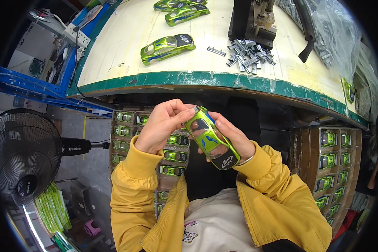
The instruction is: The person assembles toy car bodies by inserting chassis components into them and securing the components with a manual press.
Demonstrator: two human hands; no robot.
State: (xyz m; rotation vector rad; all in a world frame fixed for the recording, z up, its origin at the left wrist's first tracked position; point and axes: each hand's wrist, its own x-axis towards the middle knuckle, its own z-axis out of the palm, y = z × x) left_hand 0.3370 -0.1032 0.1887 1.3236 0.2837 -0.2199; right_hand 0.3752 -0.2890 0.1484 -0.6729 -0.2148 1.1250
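Note:
A green toy car body (211, 140) with blue flashes, clear windows and a black end panel is held in front of my chest. My right hand (238, 136) wraps round its side, fingers partly hidden beneath it. At the car body's far end, my left hand (164, 124) pinches a small silvery part (196, 109) against the edge. How far that part sits in the shell cannot be made out. On the table, another green car body (168, 48) lies apart, and several silvery plastic parts (250, 56) are heaped beneath a black bench press (256, 25).
The cream table (126, 25) has a green front edge. More car bodies (187, 15) lie at its back. Compartmented boxes of green car bodies stand left (124, 131) and right (328, 159) of me. A black fan (25, 155) is at far left, clear plastic sheeting (336, 29) at back right.

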